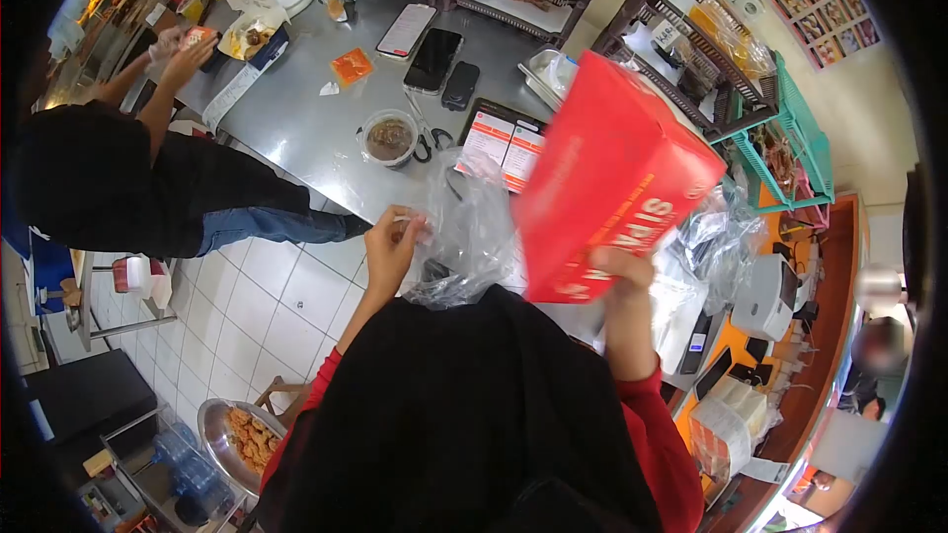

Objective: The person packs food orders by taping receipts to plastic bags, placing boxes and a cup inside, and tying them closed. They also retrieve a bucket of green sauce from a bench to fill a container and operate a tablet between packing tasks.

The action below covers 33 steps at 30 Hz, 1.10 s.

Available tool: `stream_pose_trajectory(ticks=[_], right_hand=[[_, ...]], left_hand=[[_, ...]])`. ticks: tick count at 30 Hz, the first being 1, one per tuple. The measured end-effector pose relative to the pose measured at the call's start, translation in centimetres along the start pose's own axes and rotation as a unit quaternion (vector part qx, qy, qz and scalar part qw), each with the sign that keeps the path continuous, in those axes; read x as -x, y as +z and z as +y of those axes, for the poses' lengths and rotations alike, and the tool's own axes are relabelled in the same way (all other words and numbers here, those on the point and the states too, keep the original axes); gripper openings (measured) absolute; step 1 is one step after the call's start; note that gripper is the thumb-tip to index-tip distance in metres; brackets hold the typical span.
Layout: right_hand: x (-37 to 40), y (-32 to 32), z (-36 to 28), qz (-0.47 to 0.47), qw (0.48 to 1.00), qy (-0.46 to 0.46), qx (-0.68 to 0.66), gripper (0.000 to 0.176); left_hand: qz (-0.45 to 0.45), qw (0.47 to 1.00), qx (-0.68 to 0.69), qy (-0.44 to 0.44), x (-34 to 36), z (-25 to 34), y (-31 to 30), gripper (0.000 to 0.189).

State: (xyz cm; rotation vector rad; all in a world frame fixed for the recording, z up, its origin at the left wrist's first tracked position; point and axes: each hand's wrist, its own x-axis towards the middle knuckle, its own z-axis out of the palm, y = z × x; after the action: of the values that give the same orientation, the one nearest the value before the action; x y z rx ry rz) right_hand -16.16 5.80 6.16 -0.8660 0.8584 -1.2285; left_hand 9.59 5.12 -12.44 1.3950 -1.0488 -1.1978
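My right hand (624, 274) grips the lower edge of a large red box (607, 178) with white lettering, held up tilted over the right of the steel table (286, 109). At the left edge of a clear plastic bag (469, 227), my left hand (395, 237) has its fingers curled together on the thin plastic. The bag hangs loosely at the table's front edge. Just beyond it are a lidded cup of dark sauce (389, 138), black scissors (425, 145) and a tablet (502, 143) showing orange and white panels.
A co-worker (148, 178) stands at the left, hands near an open food box (255, 37). Phones (433, 60) lie at mid-table. Brown racks (513, 0) line the back. At the right are a green basket (790, 138) and a white printer (765, 296).
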Motion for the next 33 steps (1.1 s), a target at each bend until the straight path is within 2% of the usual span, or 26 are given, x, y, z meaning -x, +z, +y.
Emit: stream_pose_trajectory(ticks=[1, 2, 3, 4, 5, 6, 7, 8, 9, 10, 12, 13, 15, 18, 20, 21, 22, 23, 24, 25, 26, 27, 29, 31, 32, 33], right_hand=[[-0.4, 1.9, 1.5, 0.019, 0.999, 0.004, -0.035, 0.075], [-1.5, 1.7, 4.7, -0.013, 1.000, 0.001, 0.025, 0.080], [-2.5, 2.7, 8.2, -0.033, 0.998, -0.045, 0.007, 0.090], [-3.6, 2.9, 10.4, -0.043, 0.985, -0.151, 0.078, 0.094], [-4.7, 3.1, 12.6, -0.038, 0.955, -0.255, 0.144, 0.098], [-5.5, 1.0, 15.6, -0.070, 0.952, -0.227, 0.191, 0.103], [-5.1, 0.1, 15.8, -0.099, 0.896, -0.260, 0.347, 0.099], [-4.6, -1.1, 15.5, -0.125, 0.813, -0.285, 0.492, 0.095], [-4.7, -2.7, 14.8, -0.240, 0.732, -0.303, 0.561, 0.092], [-4.6, -3.1, 13.7, -0.288, 0.711, -0.267, 0.584, 0.092], [-3.6, -2.9, 10.4, -0.382, 0.660, -0.187, 0.619, 0.093], [-3.1, -2.7, 10.0, -0.378, 0.667, -0.196, 0.611, 0.094], [-2.9, -2.4, 9.6, -0.366, 0.648, -0.163, 0.648, 0.095], [-3.5, -2.8, 11.1, -0.342, 0.619, -0.110, 0.698, 0.100], [-4.1, -3.5, 13.3, -0.349, 0.612, -0.049, 0.708, 0.105], [-4.1, -3.6, 13.7, -0.358, 0.573, 0.009, 0.737, 0.106], [-3.4, -4.7, 13.9, -0.334, 0.594, -0.042, 0.731, 0.106], [-2.7, -6.5, 13.9, -0.311, 0.610, -0.095, 0.723, 0.105], [-2.3, -6.8, 11.7, -0.287, 0.623, -0.149, 0.712, 0.105], [-1.8, -7.4, 8.9, -0.320, 0.581, 0.059, 0.746, 0.084], [-1.5, -7.5, 5.2, -0.371, 0.523, 0.054, 0.766, 0.060], [-1.1, -7.5, 1.5, -0.422, 0.460, 0.050, 0.780, 0.039], [-0.8, -5.3, -6.9, -0.512, 0.519, 0.062, 0.682, 0.017], [-3.5, -8.1, -9.2, -0.558, 0.721, -0.032, 0.409, 0.018], [-5.2, -9.4, -10.5, -0.557, 0.788, -0.076, 0.252, 0.021], [-7.1, -11.3, -10.1, -0.394, 0.846, -0.097, 0.346, 0.021]], left_hand=[[-0.001, 1.000, 0.023, -0.012, 0.4, 1.1, 0.6, 0.013], [0.045, 0.992, -0.074, 0.089, 0.5, 1.1, 0.7, 0.010], [0.089, 0.963, -0.169, 0.189, 0.4, 1.1, 0.5, 0.007], [0.130, 0.913, -0.260, 0.285, 0.4, 1.2, 0.4, 0.005], [0.150, 0.905, -0.294, 0.269, 1.0, 2.1, -0.1, 0.005], [0.141, 0.936, -0.251, 0.201, 1.5, 2.3, -1.5, 0.008], [0.178, 0.959, -0.179, 0.131, 2.3, 3.7, -1.9, 0.013], [0.192, 0.951, -0.215, 0.115, 3.2, 4.5, -3.5, 0.018], [0.210, 0.962, -0.156, 0.078, 3.9, 6.3, -3.9, 0.018], [0.206, 0.968, -0.124, 0.071, 4.7, 8.3, -3.5, 0.017], [0.263, 0.948, -0.149, 0.099, 6.2, 9.1, -1.1, 0.015], [0.285, 0.909, -0.244, 0.183, 6.2, 9.9, -0.3, 0.015], [0.309, 0.783, -0.415, 0.346, 6.2, 11.3, 0.9, 0.014], [0.224, 0.935, -0.226, 0.154, 5.5, 10.6, 0.2, 0.013], [0.212, 0.956, -0.159, 0.127, 5.5, 9.4, 0.8, 0.019], [0.198, 0.968, -0.112, 0.111, 5.4, 8.5, 0.6, 0.021], [0.184, 0.976, -0.065, 0.092, 5.4, 7.8, 0.5, 0.024], [0.122, 0.985, 0.088, 0.087, 5.1, 9.0, 0.5, 0.029], [0.095, 0.976, 0.182, 0.067, 5.1, 10.7, 0.1, 0.030], [0.055, 0.948, 0.304, 0.080, 4.8, 10.3, -1.0, 0.025], [0.015, 0.902, 0.422, 0.091, 4.6, 9.9, -1.7, 0.020], [0.018, 0.888, 0.451, 0.087, 4.9, 9.7, -1.0, 0.017], [0.026, 0.856, 0.509, 0.085, 5.8, 9.9, 1.6, 0.022], [-0.041, 0.911, 0.398, 0.097, 6.6, 11.6, 3.9, 0.036], [-0.073, 0.932, 0.341, 0.102, 6.7, 12.2, 4.5, 0.044], [-0.089, 0.945, 0.303, 0.086, 6.6, 11.0, 3.7, 0.057]])
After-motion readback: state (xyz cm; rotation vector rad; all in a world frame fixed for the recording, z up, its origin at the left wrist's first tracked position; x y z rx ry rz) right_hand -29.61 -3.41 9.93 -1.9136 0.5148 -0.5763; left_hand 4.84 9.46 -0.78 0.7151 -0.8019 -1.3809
